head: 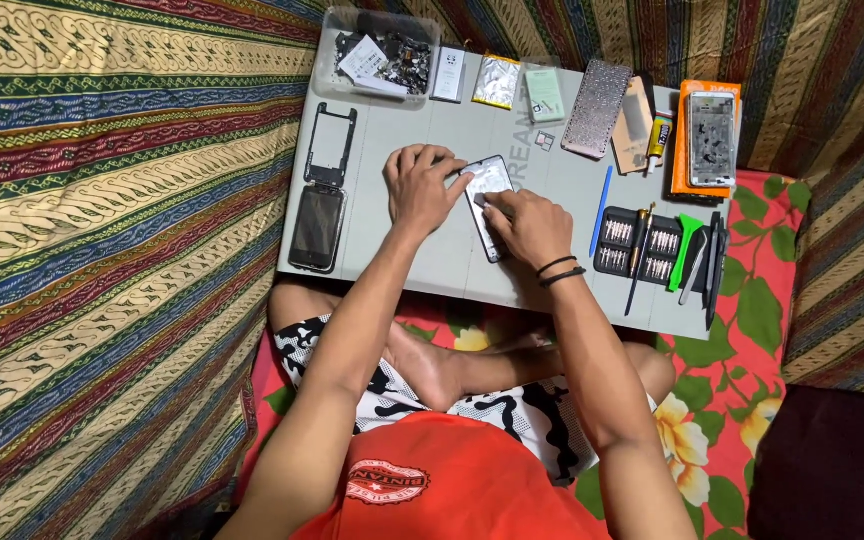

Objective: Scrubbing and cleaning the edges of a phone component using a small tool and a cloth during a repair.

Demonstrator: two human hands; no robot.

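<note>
My left hand [422, 187] grips the top edge of the opened phone [489, 200] lying between my hands on the grey mat [422, 260]; my right hand [527, 225] pinches at its face. Best I hold it flat and pry gently

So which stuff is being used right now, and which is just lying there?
In use: left hand, right hand, opened phone.
Lying about: black phone, phone frame, screwdriver bit set, blue pry stick, parts tub, orange box.
</note>
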